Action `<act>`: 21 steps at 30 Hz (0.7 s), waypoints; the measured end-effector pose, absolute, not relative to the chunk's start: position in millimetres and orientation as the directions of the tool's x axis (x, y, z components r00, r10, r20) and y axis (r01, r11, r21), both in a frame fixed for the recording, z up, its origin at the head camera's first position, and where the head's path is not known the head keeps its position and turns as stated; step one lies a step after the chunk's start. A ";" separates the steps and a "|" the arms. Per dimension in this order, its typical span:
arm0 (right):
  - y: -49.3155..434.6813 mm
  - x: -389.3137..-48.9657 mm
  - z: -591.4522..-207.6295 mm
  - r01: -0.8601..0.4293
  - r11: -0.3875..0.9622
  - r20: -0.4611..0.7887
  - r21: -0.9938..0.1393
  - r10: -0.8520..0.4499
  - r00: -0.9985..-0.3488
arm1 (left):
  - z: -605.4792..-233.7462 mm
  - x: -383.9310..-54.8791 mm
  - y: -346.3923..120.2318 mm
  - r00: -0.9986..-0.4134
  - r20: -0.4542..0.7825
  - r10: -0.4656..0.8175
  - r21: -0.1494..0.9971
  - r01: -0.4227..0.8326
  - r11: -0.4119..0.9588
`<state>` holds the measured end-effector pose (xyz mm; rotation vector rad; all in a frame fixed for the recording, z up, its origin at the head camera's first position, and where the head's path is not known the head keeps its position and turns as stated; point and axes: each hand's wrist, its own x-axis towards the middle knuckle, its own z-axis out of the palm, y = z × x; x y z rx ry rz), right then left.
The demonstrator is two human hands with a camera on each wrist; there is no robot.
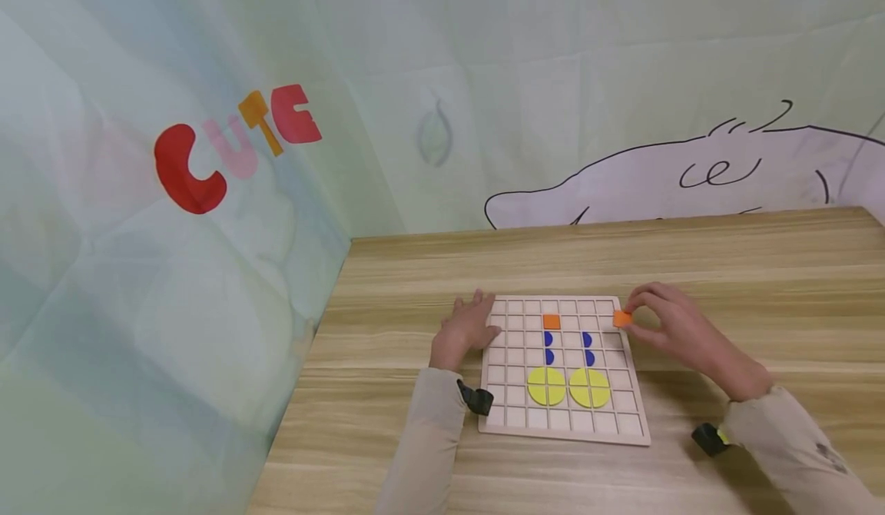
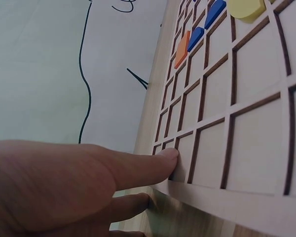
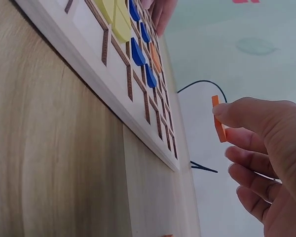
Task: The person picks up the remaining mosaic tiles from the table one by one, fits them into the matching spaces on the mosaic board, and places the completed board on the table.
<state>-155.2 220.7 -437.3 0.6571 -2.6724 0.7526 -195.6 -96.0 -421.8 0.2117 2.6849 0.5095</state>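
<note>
A wooden grid board [image 1: 515, 419] lies on the table with shaped pieces set in its squares. Between thumb and fingertips my right hand [image 1: 681, 330] pinches an orange square tile [image 3: 218, 118], held over the board's right edge near the far corner. My left hand [image 1: 468, 325] rests at the board's left edge, its thumb touching a square near the far left corner and its fingers beyond the rim. Another orange square [image 1: 551, 321] sits in the second row. Below it are blue half-round pieces [image 1: 549, 357] in two columns, then two yellow circles [image 1: 546, 387] made of quarter pieces.
The wood-grain table [image 1: 387, 330] extends around the board on all sides. Behind it stands a pale printed cloth [image 1: 442, 77], and another hangs at the left with coloured letters [image 1: 190, 169]. In the right wrist view, a bit of orange [image 3: 168, 236] shows at the bottom edge.
</note>
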 end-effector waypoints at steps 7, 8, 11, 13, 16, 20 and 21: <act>213.7 -158.3 -437.1 -0.499 0.752 0.364 -0.431 -0.361 -0.859 | -422.1 -196.1 -96.5 -0.904 -0.364 0.222 0.377 0.075 0.923; 212.8 -158.8 -437.3 -0.493 0.755 0.355 -0.433 -0.361 -0.863 | -422.3 -196.2 -96.5 -0.905 -0.363 0.223 0.377 0.076 0.923; 210.4 -160.5 -437.8 -0.478 0.762 0.323 -0.437 -0.363 -0.874 | -422.3 -196.2 -96.4 -0.905 -0.363 0.222 0.376 0.075 0.924; 209.1 -161.8 -438.2 -0.468 0.768 0.304 -0.437 -0.364 -0.881 | -422.4 -196.3 -96.1 -0.905 -0.365 0.219 0.376 0.072 0.924; 207.4 -163.3 -438.1 -0.455 0.774 0.274 -0.441 -0.367 -0.889 | -422.7 -196.3 -95.8 -0.906 -0.365 0.215 0.373 0.069 0.925; 205.0 -165.8 -438.5 -0.455 0.775 0.262 -0.438 -0.374 -0.890 | -422.9 -196.0 -95.5 -0.907 -0.365 0.210 0.373 0.065 0.926; 204.2 -166.3 -438.6 -0.455 0.775 0.260 -0.439 -0.375 -0.890 | -422.6 -195.8 -95.6 -0.907 -0.365 0.209 0.372 0.063 0.926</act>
